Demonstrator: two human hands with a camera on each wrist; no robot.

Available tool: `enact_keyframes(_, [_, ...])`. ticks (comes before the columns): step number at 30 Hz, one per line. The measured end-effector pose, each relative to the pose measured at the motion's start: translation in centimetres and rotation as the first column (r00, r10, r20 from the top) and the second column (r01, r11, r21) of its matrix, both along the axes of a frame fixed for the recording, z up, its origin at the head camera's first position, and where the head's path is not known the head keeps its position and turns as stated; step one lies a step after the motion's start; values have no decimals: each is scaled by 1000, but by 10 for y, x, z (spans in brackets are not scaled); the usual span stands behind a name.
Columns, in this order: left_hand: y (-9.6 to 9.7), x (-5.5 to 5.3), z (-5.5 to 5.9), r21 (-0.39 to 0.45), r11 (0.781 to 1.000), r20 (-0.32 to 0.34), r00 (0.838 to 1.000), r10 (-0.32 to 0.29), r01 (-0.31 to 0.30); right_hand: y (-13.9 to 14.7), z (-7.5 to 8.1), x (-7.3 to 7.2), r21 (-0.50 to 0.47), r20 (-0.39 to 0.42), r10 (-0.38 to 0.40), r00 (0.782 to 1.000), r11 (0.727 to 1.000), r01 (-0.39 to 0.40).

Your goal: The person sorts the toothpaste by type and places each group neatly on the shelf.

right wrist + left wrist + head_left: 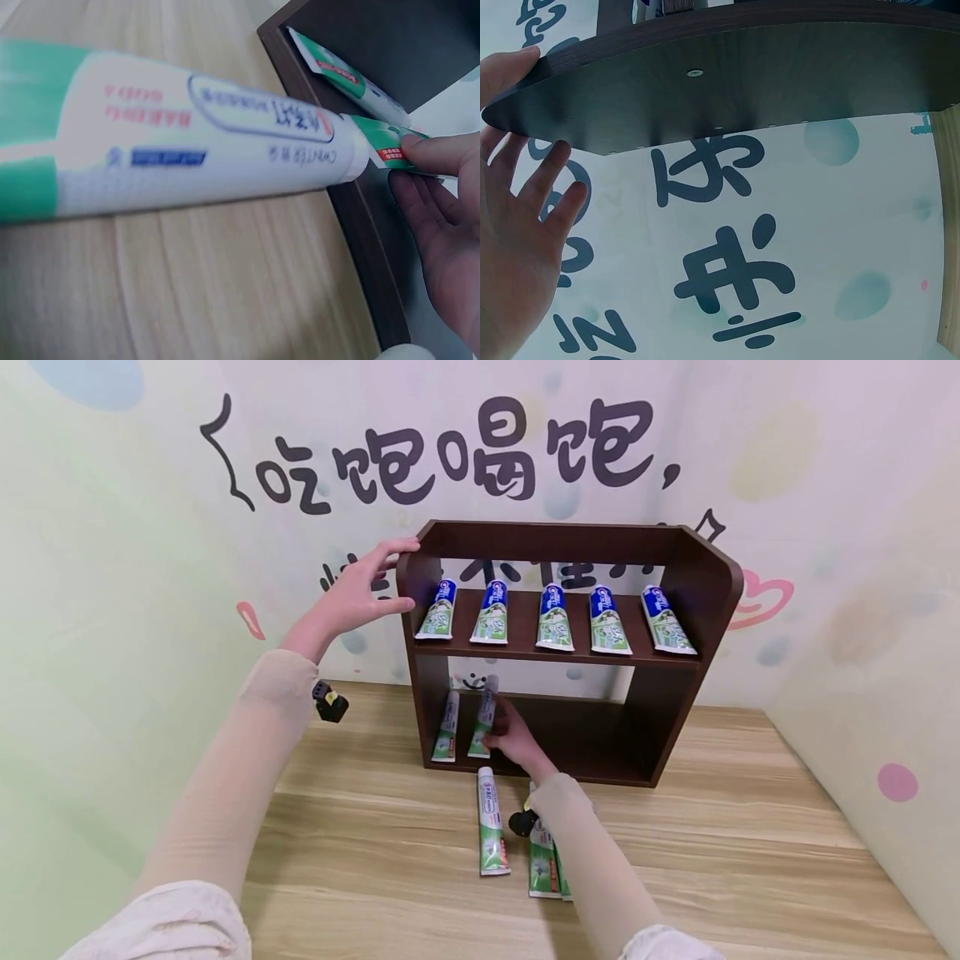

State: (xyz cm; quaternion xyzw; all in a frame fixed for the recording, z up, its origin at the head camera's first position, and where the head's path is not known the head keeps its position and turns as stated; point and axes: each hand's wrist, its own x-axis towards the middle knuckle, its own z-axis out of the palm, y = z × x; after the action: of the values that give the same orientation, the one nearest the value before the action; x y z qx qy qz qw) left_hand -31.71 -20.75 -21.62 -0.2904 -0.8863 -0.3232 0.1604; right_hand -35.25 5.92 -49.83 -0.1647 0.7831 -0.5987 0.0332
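Note:
My left hand [358, 589] grips the left side panel of a dark brown two-tier shelf [555, 656], its thumb near the front edge. In the left wrist view the hand [517, 217] lies at the panel's edge [727, 82]. On the lower tier my right hand [517, 739] pinches a green-and-white toothpaste tube [483, 718] by its lower end. A matching toothpaste tube [446, 727] leans just left of it. The right wrist view shows the thumb and fingers of that hand [450, 217] on the held tube [386, 142].
Several blue-and-green toothpaste tubes [555, 618] stand in a row on the upper tier. One green-and-white tube [492, 822] lies on the wooden table [360, 827] before the shelf. More tubes [542, 864] lie partly under the right forearm. A printed wall [480, 410] is behind.

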Motion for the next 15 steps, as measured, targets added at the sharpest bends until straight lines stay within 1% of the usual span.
enact_keyframes(5, [-1, -1, -1, -6, 1000, -5, 1000, 4, -4, 2, -3, 0, 61, -26, 20, 999, 998, -19])
enact_keyframes(11, [0, -1, 0, -3, 1000, -6, 1000, 0, 0, 5, -2, 0, 150, -8, 60, 998, 987, -58])
enact_keyframes(15, [0, -1, -1, -10, 1000, -8, 1000, 3, -4, 7, -3, 0, 193, -3, 80, 997, 978, -77])
